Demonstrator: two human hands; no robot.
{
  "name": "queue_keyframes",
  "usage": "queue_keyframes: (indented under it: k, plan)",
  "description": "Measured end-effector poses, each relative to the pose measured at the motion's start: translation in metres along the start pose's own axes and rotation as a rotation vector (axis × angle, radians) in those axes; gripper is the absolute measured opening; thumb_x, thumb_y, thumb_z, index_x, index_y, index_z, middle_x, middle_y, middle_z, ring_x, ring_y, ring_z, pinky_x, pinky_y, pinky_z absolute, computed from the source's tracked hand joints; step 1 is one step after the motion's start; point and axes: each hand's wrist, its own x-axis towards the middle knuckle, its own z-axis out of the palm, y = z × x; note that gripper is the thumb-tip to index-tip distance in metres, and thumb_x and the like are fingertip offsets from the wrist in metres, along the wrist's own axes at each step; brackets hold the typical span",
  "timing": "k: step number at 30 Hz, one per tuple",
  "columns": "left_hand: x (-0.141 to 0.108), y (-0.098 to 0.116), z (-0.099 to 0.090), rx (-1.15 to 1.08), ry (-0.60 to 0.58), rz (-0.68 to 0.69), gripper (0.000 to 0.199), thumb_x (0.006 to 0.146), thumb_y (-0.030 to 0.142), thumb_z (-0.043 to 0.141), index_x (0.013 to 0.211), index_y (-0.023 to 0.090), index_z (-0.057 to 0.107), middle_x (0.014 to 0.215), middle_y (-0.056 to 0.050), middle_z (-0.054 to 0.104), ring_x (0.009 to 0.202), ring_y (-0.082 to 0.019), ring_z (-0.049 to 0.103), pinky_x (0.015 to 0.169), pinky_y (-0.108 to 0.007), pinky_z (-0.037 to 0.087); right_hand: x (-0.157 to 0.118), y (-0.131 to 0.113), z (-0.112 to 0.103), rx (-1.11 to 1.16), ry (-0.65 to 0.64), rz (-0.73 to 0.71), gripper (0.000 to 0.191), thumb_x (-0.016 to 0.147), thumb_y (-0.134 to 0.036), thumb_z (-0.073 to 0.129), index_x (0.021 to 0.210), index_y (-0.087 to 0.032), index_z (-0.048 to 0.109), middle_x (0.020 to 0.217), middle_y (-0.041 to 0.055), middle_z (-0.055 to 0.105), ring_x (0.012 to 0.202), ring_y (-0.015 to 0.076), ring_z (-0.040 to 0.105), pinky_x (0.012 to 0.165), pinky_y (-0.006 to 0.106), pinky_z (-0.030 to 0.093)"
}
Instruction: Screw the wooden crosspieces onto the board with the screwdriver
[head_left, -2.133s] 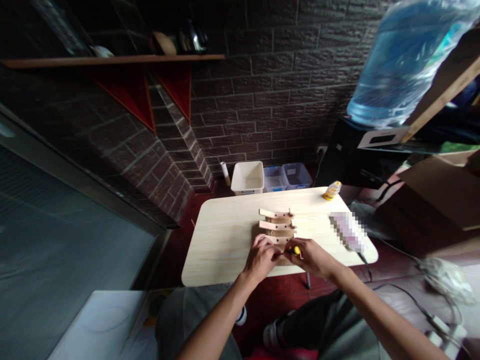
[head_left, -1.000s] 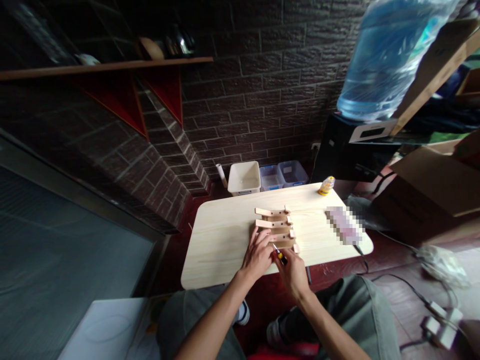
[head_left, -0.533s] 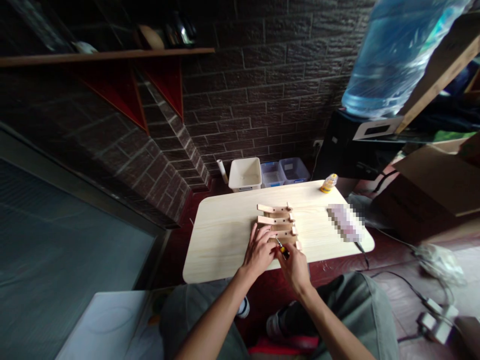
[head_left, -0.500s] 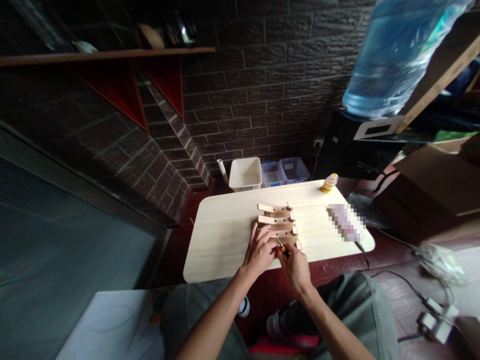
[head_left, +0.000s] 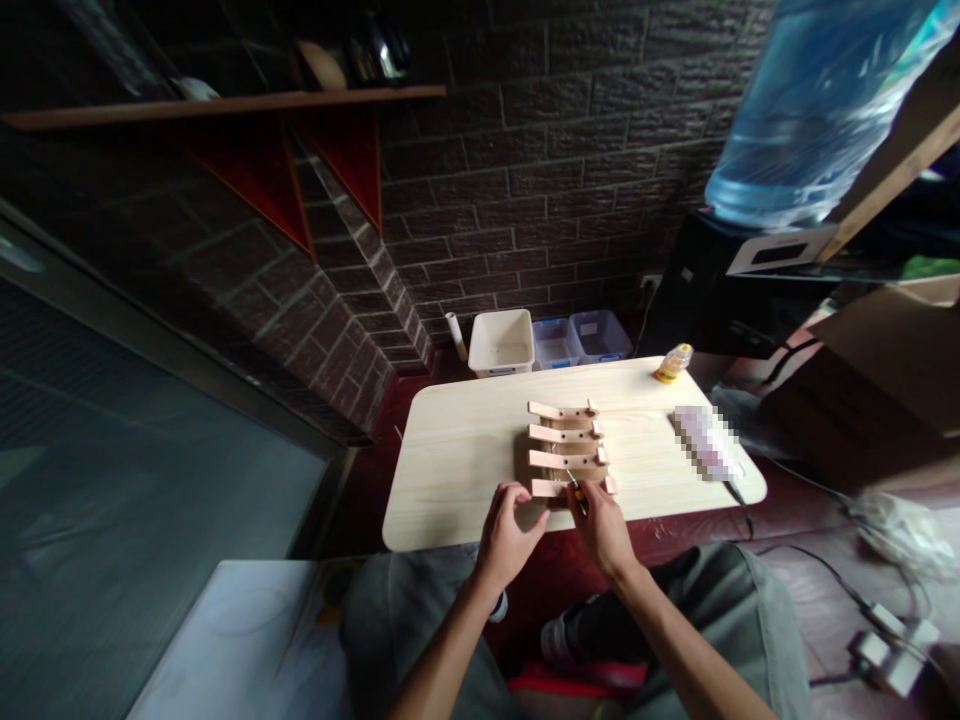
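Observation:
A small wooden rack-like assembly (head_left: 566, 461) lies on the table, with several pale slats, dark holes along them and small blocks at their right ends. At its near left corner is my left hand (head_left: 511, 530), thumb and fingers curved apart in a C shape. Its fingertips are close to the end of the nearest slat; whether they touch it I cannot tell. My right hand (head_left: 604, 530) is closed around a small screwdriver (head_left: 577, 490) with a black and yellow handle. The metal shaft points up and left over the nearest slats. My fingers partly cover the handle.
The pale wooden table (head_left: 450, 450) has rounded corners. A small clear bottle with yellow (head_left: 673, 363) stands at its far right, near a blurred-out flat object (head_left: 706, 442) with a cable. Beyond the table are a white bin (head_left: 502, 342) and blue-tinted clear bins (head_left: 600, 337).
My left hand has drawn back off the slats to the near left corner, its fingers opening. My right hand keeps the screwdriver near the nearest slats. The view has shifted slightly.

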Motion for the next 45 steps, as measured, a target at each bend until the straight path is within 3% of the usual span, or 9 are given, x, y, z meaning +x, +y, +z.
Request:
queue_keyframes:
  k: [4, 9, 15, 22, 31, 35, 45]
  plan:
    - [-0.003, -0.022, 0.025, -0.272, -0.014, -0.217, 0.038, 0.08, 0.028, 0.071, 0.112, 0.019, 0.053, 0.101, -0.006, 0.067, 0.088, -0.017, 0.066, 0.079, -0.031, 0.054, -0.003, 0.014, 0.004, -0.113, -0.02, -0.057, 0.026, 0.1, -0.032, 0.036, 0.105, -0.019, 0.058, 0.093, 0.0098, 0.067, 0.078, 0.0215, 0.064, 0.068, 0.032, 0.049]
    - [0.018, -0.019, 0.041, -0.434, -0.081, -0.236, 0.038, 0.07, 0.029, 0.081, 0.101, 0.016, 0.064, 0.1, -0.008, 0.07, 0.093, -0.021, 0.067, 0.085, -0.034, 0.055, -0.003, 0.029, 0.007, -0.247, -0.005, -0.137, 0.028, 0.099, -0.029, 0.039, 0.118, -0.02, 0.057, 0.1, 0.0091, 0.067, 0.074, 0.0205, 0.065, 0.06, 0.03, 0.049]
    - [0.03, -0.023, 0.049, -0.422, -0.143, -0.204, 0.031, 0.069, 0.028, 0.081, 0.096, 0.016, 0.071, 0.101, -0.009, 0.069, 0.09, -0.02, 0.067, 0.082, -0.033, 0.056, 0.004, 0.027, 0.001, -0.231, -0.042, -0.193, 0.039, 0.094, -0.02, 0.044, 0.131, -0.025, 0.053, 0.119, 0.0095, 0.062, 0.083, 0.0212, 0.068, 0.065, 0.031, 0.055]
    - [0.025, -0.029, 0.057, -0.35, -0.134, -0.139, 0.036, 0.072, 0.027, 0.08, 0.106, 0.02, 0.072, 0.108, -0.009, 0.068, 0.098, -0.022, 0.067, 0.088, -0.036, 0.056, 0.006, 0.03, -0.006, -0.164, -0.077, -0.252, 0.039, 0.092, -0.018, 0.048, 0.13, -0.025, 0.057, 0.11, 0.0078, 0.067, 0.086, 0.0203, 0.068, 0.075, 0.032, 0.058]
    - [0.024, -0.027, 0.055, -0.353, -0.148, -0.151, 0.032, 0.073, 0.03, 0.079, 0.104, 0.021, 0.073, 0.105, -0.009, 0.069, 0.096, -0.022, 0.068, 0.088, -0.035, 0.057, -0.004, 0.036, -0.008, -0.089, -0.008, -0.196, 0.036, 0.091, -0.018, 0.047, 0.125, -0.024, 0.059, 0.11, 0.0078, 0.069, 0.092, 0.022, 0.069, 0.077, 0.031, 0.056]
    - [0.023, -0.03, 0.057, -0.345, -0.156, -0.154, 0.033, 0.075, 0.03, 0.078, 0.106, 0.022, 0.073, 0.105, -0.008, 0.068, 0.096, -0.021, 0.068, 0.087, -0.034, 0.057, -0.009, 0.038, -0.009, -0.084, 0.017, -0.155, 0.035, 0.092, -0.019, 0.047, 0.124, -0.024, 0.06, 0.102, 0.0065, 0.071, 0.085, 0.0214, 0.07, 0.074, 0.03, 0.056]
    - [0.022, -0.034, 0.061, -0.391, -0.148, -0.171, 0.032, 0.075, 0.03, 0.078, 0.105, 0.02, 0.072, 0.103, -0.008, 0.068, 0.093, -0.021, 0.068, 0.084, -0.033, 0.057, -0.002, 0.033, -0.008, -0.153, -0.028, -0.229, 0.041, 0.091, -0.016, 0.051, 0.13, -0.026, 0.059, 0.112, 0.0061, 0.069, 0.087, 0.0191, 0.07, 0.077, 0.029, 0.058]
